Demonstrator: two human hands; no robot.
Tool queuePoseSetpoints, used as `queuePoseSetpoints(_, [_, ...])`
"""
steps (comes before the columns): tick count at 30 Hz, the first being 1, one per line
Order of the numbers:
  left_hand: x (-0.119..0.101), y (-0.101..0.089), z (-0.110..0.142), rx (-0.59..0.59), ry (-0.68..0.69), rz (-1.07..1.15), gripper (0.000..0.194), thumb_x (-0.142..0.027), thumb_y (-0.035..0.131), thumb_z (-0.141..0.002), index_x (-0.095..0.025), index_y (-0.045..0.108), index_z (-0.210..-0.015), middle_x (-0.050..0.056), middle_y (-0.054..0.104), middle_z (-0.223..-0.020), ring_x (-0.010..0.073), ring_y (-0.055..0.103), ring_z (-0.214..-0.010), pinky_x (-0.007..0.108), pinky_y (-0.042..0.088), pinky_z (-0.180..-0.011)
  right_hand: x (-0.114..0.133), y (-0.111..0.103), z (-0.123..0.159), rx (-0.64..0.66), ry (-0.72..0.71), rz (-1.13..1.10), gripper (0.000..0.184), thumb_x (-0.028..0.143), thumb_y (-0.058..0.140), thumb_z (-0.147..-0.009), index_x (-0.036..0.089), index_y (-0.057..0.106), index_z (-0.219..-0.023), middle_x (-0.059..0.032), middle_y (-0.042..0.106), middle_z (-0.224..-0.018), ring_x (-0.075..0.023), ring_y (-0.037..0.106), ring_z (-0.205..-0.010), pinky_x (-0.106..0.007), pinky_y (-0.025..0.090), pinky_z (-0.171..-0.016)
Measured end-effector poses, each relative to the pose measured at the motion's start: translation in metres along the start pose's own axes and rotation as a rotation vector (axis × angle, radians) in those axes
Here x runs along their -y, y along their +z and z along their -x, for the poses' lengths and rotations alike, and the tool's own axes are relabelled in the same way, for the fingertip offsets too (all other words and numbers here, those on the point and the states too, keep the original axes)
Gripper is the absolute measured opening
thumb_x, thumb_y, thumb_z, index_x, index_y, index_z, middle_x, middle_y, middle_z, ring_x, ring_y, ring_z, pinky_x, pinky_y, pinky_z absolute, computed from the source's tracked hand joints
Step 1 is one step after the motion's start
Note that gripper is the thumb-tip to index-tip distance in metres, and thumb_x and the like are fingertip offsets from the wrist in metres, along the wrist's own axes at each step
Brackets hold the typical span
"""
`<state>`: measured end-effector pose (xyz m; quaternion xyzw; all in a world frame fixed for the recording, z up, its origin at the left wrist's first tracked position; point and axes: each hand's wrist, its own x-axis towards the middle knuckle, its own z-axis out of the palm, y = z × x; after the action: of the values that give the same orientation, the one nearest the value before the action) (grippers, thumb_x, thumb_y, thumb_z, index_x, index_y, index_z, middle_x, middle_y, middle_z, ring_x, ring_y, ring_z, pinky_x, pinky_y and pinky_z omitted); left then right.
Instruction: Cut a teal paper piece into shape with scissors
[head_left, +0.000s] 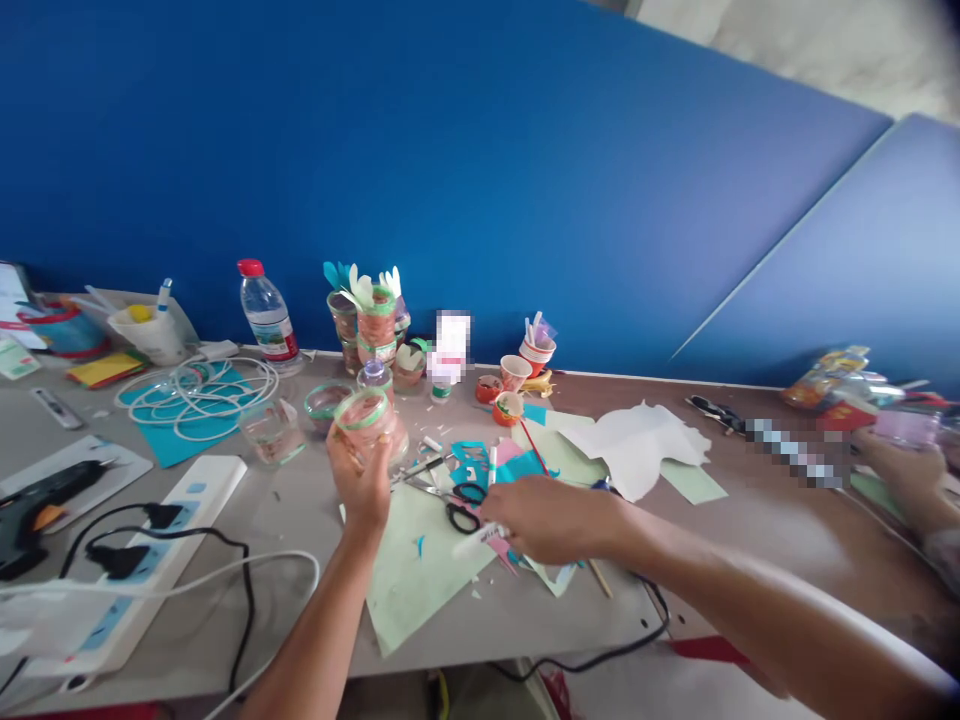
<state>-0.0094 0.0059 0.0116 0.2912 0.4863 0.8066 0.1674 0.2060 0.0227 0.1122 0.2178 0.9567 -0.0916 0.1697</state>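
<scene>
My left hand [362, 480] is closed round a clear plastic cup [365, 419] with a green-taped rim, held up above the table. My right hand [551, 518] reaches in from the right and is closed on a white stick-like thing [480, 537], maybe a glue stick or pen, just beside black-handled scissors [465, 505]. Under both hands lie a pale green paper sheet [420, 570] and teal and pink paper scraps [480, 462].
A white power strip [131, 560] with black plugs and cords lies at left, a glue gun [37, 500] beyond it. A water bottle [266, 315], decorated cups [371, 320], small paper cups [517, 372] and white paper [637, 440] stand behind. Another person's hand [900, 465] works at far right.
</scene>
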Motion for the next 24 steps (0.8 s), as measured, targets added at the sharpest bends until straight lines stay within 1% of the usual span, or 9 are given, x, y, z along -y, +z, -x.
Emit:
queuePoseSetpoints(2, [-0.001,0.001,0.000,-0.004,0.039,0.007,0.054,-0.034,0.072,-0.071,-0.019,0.050,-0.119,0.010,0.059,-0.119,0.0249,0.056,-0.115,0.039,0.041,-0.102,0.006,0.007,0.004,-0.027,0.049,0.023,0.015,0.015,0.054,-0.082,0.019,0.062,-0.095,-0.0074,0.068,-0.092,-0.0178,0.063,-0.066,-0.025,0.038,-0.050])
queuePoseSetpoints(4, [0.000,0.001,-0.001,0.003,0.040,0.003,0.052,-0.032,0.072,-0.070,-0.021,0.052,-0.117,0.009,0.060,-0.116,0.0249,0.057,-0.113,0.040,0.042,-0.102,0.003,0.006,-0.006,-0.081,0.150,0.045,0.019,0.015,0.049,-0.085,0.016,0.059,-0.101,-0.0119,0.067,-0.102,-0.0212,0.066,-0.075,-0.027,0.042,-0.054])
queuePoseSetpoints(7, [0.003,0.002,-0.003,-0.014,0.030,0.033,0.049,-0.031,0.072,-0.069,-0.024,0.053,-0.114,0.007,0.060,-0.114,0.0242,0.059,-0.109,0.044,0.043,-0.100,-0.013,-0.005,-0.035,-0.124,0.291,0.000,0.025,0.012,0.045,-0.087,0.015,0.058,-0.108,-0.0130,0.066,-0.109,-0.0254,0.066,-0.092,-0.030,0.048,-0.065])
queuePoseSetpoints(10, [0.004,0.002,-0.004,-0.024,0.012,0.082,0.050,-0.032,0.073,-0.069,-0.024,0.053,-0.114,0.006,0.060,-0.114,0.0244,0.060,-0.106,0.044,0.048,-0.094,-0.027,-0.016,-0.074,-0.098,0.356,-0.010,0.027,0.016,0.048,-0.090,0.014,0.057,-0.115,-0.0136,0.066,-0.108,-0.0268,0.065,-0.097,-0.032,0.051,-0.070])
queuePoseSetpoints(12, [0.005,0.001,-0.005,-0.043,0.024,0.066,0.050,-0.032,0.073,-0.068,-0.023,0.053,-0.114,0.007,0.061,-0.113,0.0244,0.059,-0.107,0.043,0.047,-0.096,-0.030,-0.018,-0.101,-0.035,0.385,-0.024,0.021,0.019,0.051,-0.092,0.013,0.061,-0.111,-0.0114,0.066,-0.107,-0.0234,0.065,-0.095,-0.033,0.053,-0.073])
queuePoseSetpoints(14, [0.005,-0.001,-0.006,-0.068,0.041,0.022,0.049,-0.032,0.073,-0.068,-0.021,0.054,-0.112,0.007,0.061,-0.112,0.0241,0.059,-0.109,0.040,0.044,-0.099,-0.030,-0.016,-0.126,0.030,0.396,-0.041,0.027,0.030,0.056,-0.094,0.015,0.059,-0.116,-0.0082,0.063,-0.113,-0.0196,0.064,-0.095,-0.038,0.055,-0.080])
queuePoseSetpoints(17, [0.005,-0.003,-0.006,-0.086,0.048,-0.020,0.050,-0.031,0.072,-0.068,-0.021,0.055,-0.114,0.008,0.061,-0.114,0.0241,0.058,-0.110,0.039,0.042,-0.101,-0.029,-0.008,-0.153,0.074,0.392,-0.045,0.033,0.033,0.058,-0.093,0.015,0.056,-0.121,-0.0088,0.060,-0.119,-0.0208,0.062,-0.100,-0.041,0.054,-0.084])
queuePoseSetpoints(21, [0.005,-0.002,-0.004,-0.040,0.041,-0.008,0.052,-0.030,0.071,-0.069,-0.022,0.053,-0.118,0.008,0.061,-0.115,0.0238,0.059,-0.110,0.039,0.043,-0.100,-0.032,0.002,-0.164,0.045,0.343,-0.019,0.032,0.032,0.057,-0.093,0.014,0.058,-0.119,-0.0095,0.062,-0.117,-0.0208,0.063,-0.099,-0.040,0.055,-0.083])
queuePoseSetpoints(24, [0.007,-0.001,-0.003,-0.022,0.047,0.015,0.054,-0.030,0.071,-0.070,-0.021,0.052,-0.120,0.008,0.061,-0.116,0.0242,0.059,-0.110,0.039,0.043,-0.099,-0.031,0.007,-0.166,0.014,0.285,0.008,0.034,0.023,0.060,-0.089,0.010,0.058,-0.120,-0.0162,0.066,-0.115,-0.0252,0.066,-0.100,-0.036,0.056,-0.079])
